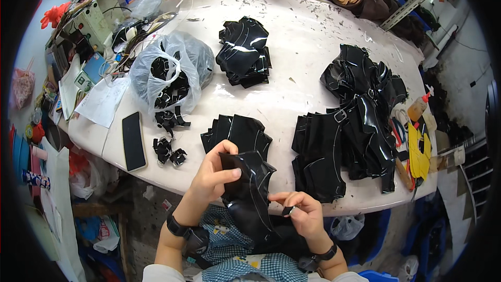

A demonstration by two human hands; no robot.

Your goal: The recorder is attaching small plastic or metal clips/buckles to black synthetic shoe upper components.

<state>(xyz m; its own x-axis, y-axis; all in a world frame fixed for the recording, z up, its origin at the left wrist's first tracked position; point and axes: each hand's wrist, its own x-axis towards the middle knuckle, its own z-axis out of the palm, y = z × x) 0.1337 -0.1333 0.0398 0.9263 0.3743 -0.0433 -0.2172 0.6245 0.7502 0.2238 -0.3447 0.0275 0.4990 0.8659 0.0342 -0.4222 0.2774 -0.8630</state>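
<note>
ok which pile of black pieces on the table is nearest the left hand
The front middle pile of glossy black pieces, just beyond the left hand; the rear middle pile and right piles lie farther off.

We reach in with both forearms bare, the left forearm (168, 243) slanting up and to the right, the right forearm (334, 267) up and to the left. Our left hand (211, 175) is higher, closed in a pinch, its thumb (228, 176) lying nearly straight toward the right below a bent index finger (225, 147). Our right hand (307, 213) sits lower, its forefinger (278, 197) pointing left, its other fingers curled in. We hold the two hands apart.
</note>
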